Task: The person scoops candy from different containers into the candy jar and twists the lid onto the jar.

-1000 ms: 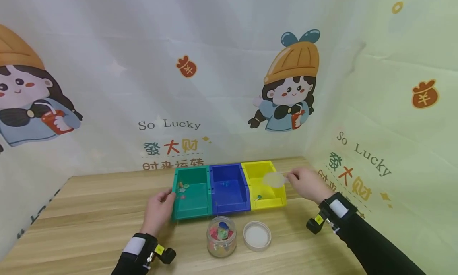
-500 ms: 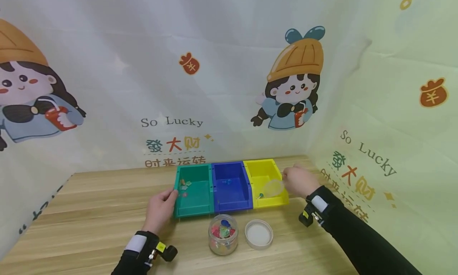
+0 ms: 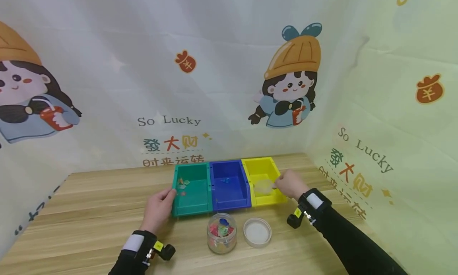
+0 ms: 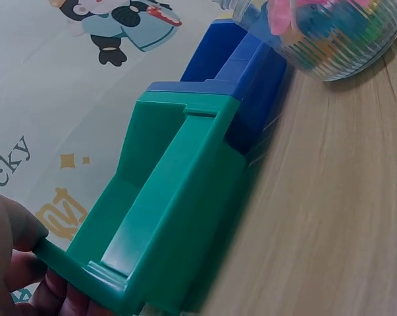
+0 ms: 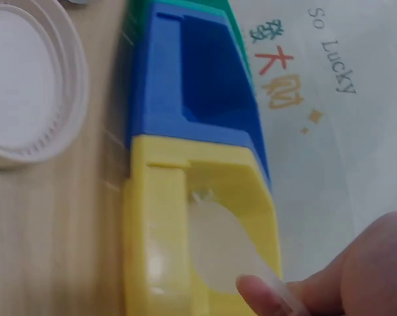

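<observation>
My right hand [image 3: 292, 183] pinches the handle of a translucent white spoon [image 3: 263, 186], whose bowl is down inside the yellow bin [image 3: 260, 161]. At the spoon's tip in the right wrist view lies a small shiny piece [image 5: 203, 195], too blurred to identify. With thumb and fingers, my left hand [image 3: 158, 210] grips the left rim of the green bin [image 4: 185, 197]. Several small coloured pieces [image 3: 183, 183] lie in that green bin. Between the two stands the blue bin [image 3: 230, 205], joined side by side with them and holding a few small blue pieces [image 3: 225, 180].
In front of the bins stands a clear jar [image 3: 222, 247] with colourful pieces inside. Its white lid [image 3: 257, 232] lies just right of it on the wooden table [image 3: 107, 211]. A printed cloth [image 3: 222, 88] hangs behind and along the sides.
My right hand has brought the spoon lower and leftward into the yellow bin, where its bowl now covers the spot of the small green piece. The left hand keeps its grip on the green bin.
</observation>
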Available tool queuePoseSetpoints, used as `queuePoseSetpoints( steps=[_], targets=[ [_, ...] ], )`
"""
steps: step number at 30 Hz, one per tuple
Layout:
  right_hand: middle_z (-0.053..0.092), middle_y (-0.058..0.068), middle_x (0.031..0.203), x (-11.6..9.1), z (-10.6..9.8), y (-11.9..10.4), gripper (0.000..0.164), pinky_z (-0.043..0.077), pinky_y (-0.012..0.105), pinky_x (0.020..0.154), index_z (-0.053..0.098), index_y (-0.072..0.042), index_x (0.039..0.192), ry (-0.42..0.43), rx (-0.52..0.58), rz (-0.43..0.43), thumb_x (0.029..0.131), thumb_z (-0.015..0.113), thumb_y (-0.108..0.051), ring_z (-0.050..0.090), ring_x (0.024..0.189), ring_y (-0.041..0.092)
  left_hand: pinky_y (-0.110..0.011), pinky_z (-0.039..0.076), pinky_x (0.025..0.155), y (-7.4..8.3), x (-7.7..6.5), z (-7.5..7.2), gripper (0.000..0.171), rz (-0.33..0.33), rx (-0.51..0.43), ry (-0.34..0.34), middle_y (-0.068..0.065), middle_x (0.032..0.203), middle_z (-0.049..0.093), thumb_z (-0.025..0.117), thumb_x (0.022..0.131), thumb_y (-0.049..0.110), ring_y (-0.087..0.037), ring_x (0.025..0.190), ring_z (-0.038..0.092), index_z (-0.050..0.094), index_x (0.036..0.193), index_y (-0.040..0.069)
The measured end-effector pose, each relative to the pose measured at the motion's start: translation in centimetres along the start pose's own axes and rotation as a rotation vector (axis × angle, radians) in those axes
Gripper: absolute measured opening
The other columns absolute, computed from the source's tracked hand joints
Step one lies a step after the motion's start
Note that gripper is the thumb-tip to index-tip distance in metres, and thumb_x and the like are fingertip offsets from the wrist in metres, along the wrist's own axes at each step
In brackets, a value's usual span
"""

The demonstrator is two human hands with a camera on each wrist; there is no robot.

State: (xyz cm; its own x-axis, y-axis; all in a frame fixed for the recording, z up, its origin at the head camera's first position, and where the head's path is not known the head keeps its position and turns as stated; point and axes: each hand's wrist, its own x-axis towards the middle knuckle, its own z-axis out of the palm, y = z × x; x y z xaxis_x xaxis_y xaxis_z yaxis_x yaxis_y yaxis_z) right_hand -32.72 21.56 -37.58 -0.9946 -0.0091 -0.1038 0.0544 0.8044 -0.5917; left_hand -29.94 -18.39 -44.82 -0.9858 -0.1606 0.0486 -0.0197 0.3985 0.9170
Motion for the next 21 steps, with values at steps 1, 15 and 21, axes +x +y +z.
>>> queuePoseSetpoints(
  steps=[1,15,21],
  targets=[
    [0.047,-0.002,0.067,0.0,0.5,-0.1,0.030,0.033,0.022,0.054,0.079,0.005,0.095,0.015,-0.009,-0.009,0.106,0.061,-0.017,0.042,0.058,0.012,-0.050,0.051,0.119,0.0,0.0,-0.1,0.046,0.001,0.005,0.004,-0.023,0.151,0.065,0.052,0.116,0.030,-0.031,0.138,0.059,0.064,0.151,0.002],
    [0.059,0.008,0.075,2.2,5.4,-2.3,0.038,0.037,0.026,0.055,0.072,0.001,0.083,0.188,-0.145,0.007,0.111,0.053,-0.017,0.052,0.063,0.019,-0.024,0.048,0.070,-0.7,0.2,-0.4,0.045,-0.024,0.000,0.017,-0.017,0.141,0.070,0.055,0.115,0.032,-0.019,0.103,0.060,0.068,0.148,0.006],
    [0.057,0.009,0.074,2.0,4.9,-2.1,0.037,0.037,0.025,0.053,0.070,0.004,0.084,0.183,-0.140,0.023,0.110,0.052,-0.015,0.052,0.061,0.019,-0.020,0.047,0.066,-0.4,0.4,-0.4,0.042,-0.011,-0.006,0.018,-0.014,0.114,0.077,0.057,0.115,0.032,-0.013,0.088,0.061,0.075,0.140,0.005]
  ],
)
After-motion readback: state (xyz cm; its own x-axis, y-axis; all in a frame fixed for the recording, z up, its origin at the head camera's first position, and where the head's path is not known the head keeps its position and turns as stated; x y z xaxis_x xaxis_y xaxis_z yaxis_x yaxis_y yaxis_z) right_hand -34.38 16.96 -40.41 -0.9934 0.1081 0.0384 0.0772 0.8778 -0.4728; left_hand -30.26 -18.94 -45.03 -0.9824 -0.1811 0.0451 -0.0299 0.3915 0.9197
